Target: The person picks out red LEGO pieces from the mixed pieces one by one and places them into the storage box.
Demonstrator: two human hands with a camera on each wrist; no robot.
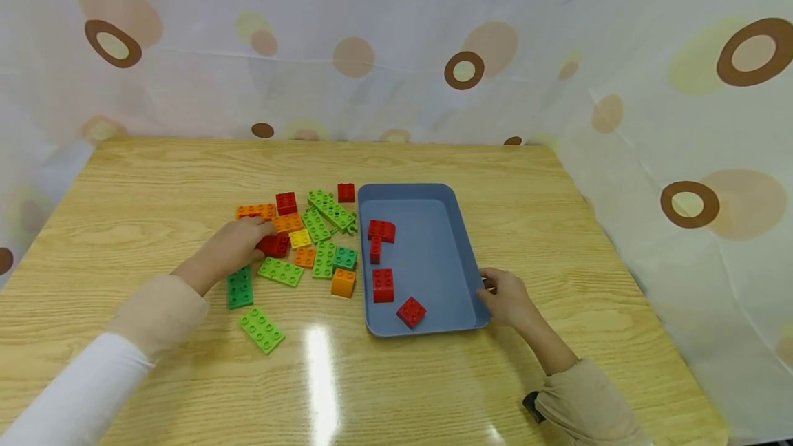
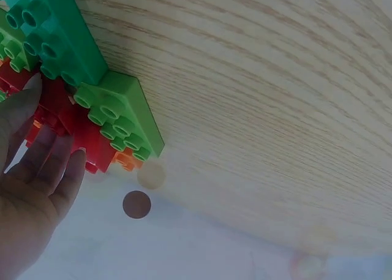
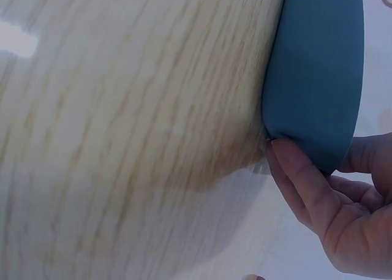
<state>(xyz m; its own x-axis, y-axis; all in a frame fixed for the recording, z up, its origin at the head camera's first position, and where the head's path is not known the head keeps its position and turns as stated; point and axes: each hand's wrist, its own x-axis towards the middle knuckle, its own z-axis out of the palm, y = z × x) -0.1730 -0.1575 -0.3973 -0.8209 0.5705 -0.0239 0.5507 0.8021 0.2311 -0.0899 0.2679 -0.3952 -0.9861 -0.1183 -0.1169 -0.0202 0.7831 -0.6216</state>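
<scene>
Among the loose building bricks on the left, my left hand (image 1: pixel 238 243) reaches down with its thumb and fingers around a red brick (image 2: pixel 56 111). Another red brick lies against it in the left wrist view, so its outline is partly hidden. A green brick (image 1: pixel 239 288) and a lime brick (image 1: pixel 281 272) lie close to this hand. My right hand (image 1: pixel 504 296) pinches the near right corner of a blue-grey tray (image 1: pixel 467 253), thumb and fingers on either side of its wall (image 3: pixel 312 78). Several red bricks (image 1: pixel 383 285) sit in the tray, mostly along its left side.
Orange bricks (image 1: pixel 288 223), a yellow brick (image 1: pixel 300 238) and lime bricks (image 1: pixel 331 210) spread between the left hand and the tray. One lime brick (image 1: pixel 262 330) lies nearer the front. A patterned cloth (image 1: pixel 297 40) hangs behind the wooden table (image 1: pixel 526 198).
</scene>
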